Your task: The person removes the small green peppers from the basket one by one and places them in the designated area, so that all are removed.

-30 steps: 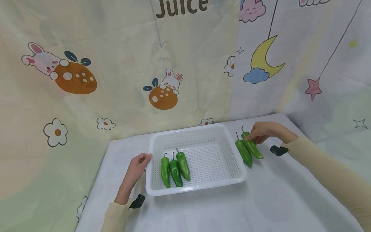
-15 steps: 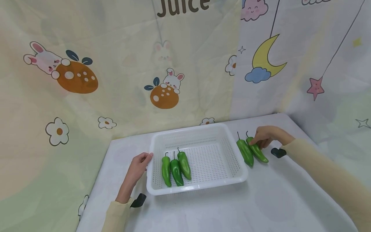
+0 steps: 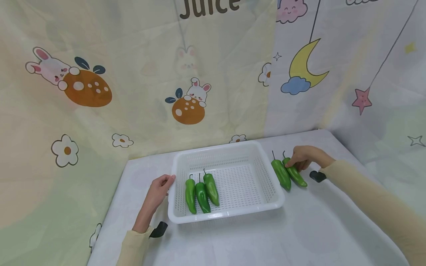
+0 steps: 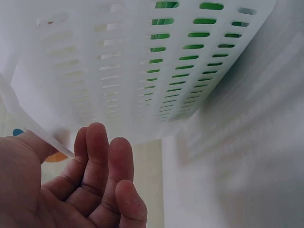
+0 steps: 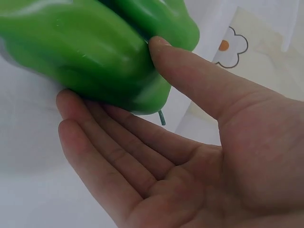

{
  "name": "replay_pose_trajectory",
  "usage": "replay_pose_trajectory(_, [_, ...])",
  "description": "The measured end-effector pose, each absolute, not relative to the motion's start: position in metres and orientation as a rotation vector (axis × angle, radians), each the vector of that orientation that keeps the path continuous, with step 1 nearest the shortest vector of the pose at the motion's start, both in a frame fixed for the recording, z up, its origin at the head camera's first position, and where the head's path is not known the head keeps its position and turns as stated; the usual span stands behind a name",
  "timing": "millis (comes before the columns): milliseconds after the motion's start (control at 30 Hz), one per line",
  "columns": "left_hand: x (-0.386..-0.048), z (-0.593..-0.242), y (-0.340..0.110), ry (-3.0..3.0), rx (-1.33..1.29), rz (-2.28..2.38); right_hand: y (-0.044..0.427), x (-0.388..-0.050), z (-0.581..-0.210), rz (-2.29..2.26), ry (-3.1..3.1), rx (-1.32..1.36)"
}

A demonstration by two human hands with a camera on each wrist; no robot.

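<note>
My left hand (image 3: 159, 189) pinches the left rim of a white perforated plastic basket (image 3: 226, 213). In the left wrist view the thumb lies on one side of the rim and the fingers (image 4: 121, 164) on the other. Inside, towards the left, lie a light green pepper (image 3: 190, 195), a darker green pepper (image 3: 201, 197) and another green pepper (image 3: 211, 189). Right of the basket, my right hand (image 3: 307, 156) holds a green pepper (image 5: 85, 57) near its stem end, between thumb and fingers. Beside it another green pepper (image 3: 281, 174) lies on the table, close to the basket's right wall.
A white cloth covers the table (image 3: 233, 244). Behind it hangs a printed curtain (image 3: 139, 81) with rabbits, flowers and a moon. A black wrist device (image 3: 158, 229) sits at the left cuff, and another black device (image 3: 317, 176) at the right.
Over the first half second my right hand and its pepper shifted slightly right and nearer, away from the neighbouring pepper. Since then both hands have stayed almost still. The left hand keeps its hold.
</note>
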State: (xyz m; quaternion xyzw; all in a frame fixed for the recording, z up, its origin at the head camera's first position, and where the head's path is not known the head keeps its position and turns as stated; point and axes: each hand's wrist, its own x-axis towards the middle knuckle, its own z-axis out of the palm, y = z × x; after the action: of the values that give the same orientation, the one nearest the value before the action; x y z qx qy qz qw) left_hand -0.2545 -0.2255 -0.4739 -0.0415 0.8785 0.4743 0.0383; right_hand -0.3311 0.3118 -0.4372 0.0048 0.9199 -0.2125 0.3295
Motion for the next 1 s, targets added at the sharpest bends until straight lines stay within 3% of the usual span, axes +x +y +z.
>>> replay_pose_trajectory(1000, [-0.2547,-0.4732,-0.2262,2.691,-0.128,1.454,0.3098,-0.3331,-0.4347,-0.548,2.388,0.015])
